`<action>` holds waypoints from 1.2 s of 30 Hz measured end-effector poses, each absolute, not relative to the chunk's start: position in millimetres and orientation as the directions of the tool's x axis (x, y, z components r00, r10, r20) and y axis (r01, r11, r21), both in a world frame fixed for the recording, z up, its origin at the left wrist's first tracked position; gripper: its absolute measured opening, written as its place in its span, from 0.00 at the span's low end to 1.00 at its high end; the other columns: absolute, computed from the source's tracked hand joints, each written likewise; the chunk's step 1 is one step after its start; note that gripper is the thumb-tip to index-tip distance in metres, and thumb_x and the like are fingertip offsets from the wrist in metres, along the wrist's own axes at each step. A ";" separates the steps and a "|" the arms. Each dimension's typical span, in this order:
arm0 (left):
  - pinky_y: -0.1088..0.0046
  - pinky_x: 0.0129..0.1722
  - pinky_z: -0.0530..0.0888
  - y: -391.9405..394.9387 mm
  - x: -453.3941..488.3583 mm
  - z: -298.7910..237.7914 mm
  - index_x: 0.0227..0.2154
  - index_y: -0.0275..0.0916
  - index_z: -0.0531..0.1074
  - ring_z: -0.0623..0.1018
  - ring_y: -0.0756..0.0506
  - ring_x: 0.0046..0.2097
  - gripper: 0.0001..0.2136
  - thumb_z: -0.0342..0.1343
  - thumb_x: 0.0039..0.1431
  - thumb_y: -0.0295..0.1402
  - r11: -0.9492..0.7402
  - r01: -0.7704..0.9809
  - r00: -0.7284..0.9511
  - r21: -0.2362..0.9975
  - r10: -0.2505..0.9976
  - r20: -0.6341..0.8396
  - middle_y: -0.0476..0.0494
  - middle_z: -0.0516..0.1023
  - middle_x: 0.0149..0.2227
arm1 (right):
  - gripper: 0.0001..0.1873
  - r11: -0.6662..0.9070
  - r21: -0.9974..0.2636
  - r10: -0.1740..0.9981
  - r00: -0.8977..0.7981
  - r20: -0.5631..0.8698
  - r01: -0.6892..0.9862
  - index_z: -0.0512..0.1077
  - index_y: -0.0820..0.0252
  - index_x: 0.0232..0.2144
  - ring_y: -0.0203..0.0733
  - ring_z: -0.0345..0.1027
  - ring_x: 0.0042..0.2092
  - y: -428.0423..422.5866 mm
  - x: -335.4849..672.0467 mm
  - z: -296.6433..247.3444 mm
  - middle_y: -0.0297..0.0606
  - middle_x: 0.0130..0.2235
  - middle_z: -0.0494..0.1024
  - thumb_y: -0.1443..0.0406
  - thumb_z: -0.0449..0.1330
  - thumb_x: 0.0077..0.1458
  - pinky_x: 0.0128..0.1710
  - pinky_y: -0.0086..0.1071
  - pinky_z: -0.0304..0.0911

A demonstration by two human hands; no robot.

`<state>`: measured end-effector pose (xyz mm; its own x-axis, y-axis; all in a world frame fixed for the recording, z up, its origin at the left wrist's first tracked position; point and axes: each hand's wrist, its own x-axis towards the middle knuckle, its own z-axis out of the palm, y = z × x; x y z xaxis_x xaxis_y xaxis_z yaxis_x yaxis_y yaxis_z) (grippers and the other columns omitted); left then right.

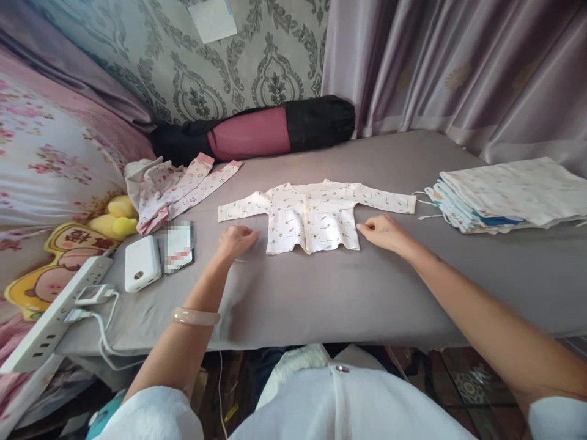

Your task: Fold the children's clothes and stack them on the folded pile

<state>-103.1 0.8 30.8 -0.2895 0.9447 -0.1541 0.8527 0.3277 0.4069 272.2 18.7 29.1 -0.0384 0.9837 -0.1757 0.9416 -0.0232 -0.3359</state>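
A small white baby shirt [316,214] with a tiny print lies spread flat on the grey sheet, both sleeves stretched out sideways. My left hand [238,240] is curled closed below the sleeve on the left, a short gap away from the shirt's side edge. No cloth shows between its fingers. On the other side, my right hand [380,232] has its fingers pinched together at the shirt's right side edge, under the other sleeve. The lower hem is slightly wavy.
Folded cloths [513,192] are stacked at the right. Pink printed baby clothes [174,186] lie at the left, near a white power bank [142,263], a phone [178,247] and a power strip [59,311]. A black and pink bag [257,129] lies along the wall.
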 end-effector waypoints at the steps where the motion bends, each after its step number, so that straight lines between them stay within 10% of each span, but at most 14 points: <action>1: 0.68 0.39 0.68 -4.7 -97.5 28.8 0.29 0.39 0.78 0.75 0.39 0.42 0.16 0.55 0.52 0.47 0.318 0.846 -0.269 0.429 0.948 -0.171 0.43 0.78 0.31 | 0.22 -0.022 -0.347 0.983 -0.042 -0.178 0.938 0.77 0.60 0.31 0.39 0.64 0.26 13.9 267.3 27.8 0.39 0.24 0.75 0.49 0.54 0.56 0.24 0.29 0.50; 18: 0.74 0.29 0.65 -17.3 -62.8 38.8 0.25 0.37 0.73 0.73 0.47 0.30 0.06 0.57 0.49 0.34 0.286 0.774 -0.234 0.565 0.958 -0.165 0.47 0.74 0.24 | 0.11 -0.054 -0.283 0.996 0.031 -0.086 0.958 0.73 0.57 0.35 0.44 0.69 0.39 -11.7 242.8 33.5 0.41 0.37 0.78 0.60 0.53 0.56 0.31 0.30 0.54; 28: 0.71 0.36 0.67 -16.8 -79.2 28.9 0.38 0.40 0.68 0.75 0.43 0.41 0.07 0.51 0.57 0.31 0.122 0.908 -0.094 0.401 0.991 -0.090 0.42 0.77 0.37 | 0.26 0.127 -0.109 0.988 -0.135 -0.070 0.986 0.59 0.51 0.62 0.51 0.71 0.44 -23.9 245.7 38.2 0.45 0.45 0.77 0.66 0.45 0.62 0.39 0.36 0.59; 36: 0.72 0.32 0.67 -2.7 -83.6 33.2 0.38 0.38 0.69 0.76 0.44 0.35 0.18 0.54 0.56 0.49 0.305 0.729 -0.213 0.613 0.952 -0.220 0.43 0.77 0.34 | 0.20 0.178 -0.017 0.983 -0.179 -0.046 0.984 0.76 0.60 0.46 0.54 0.67 0.49 -14.7 238.6 48.9 0.52 0.47 0.73 0.69 0.45 0.61 0.47 0.41 0.59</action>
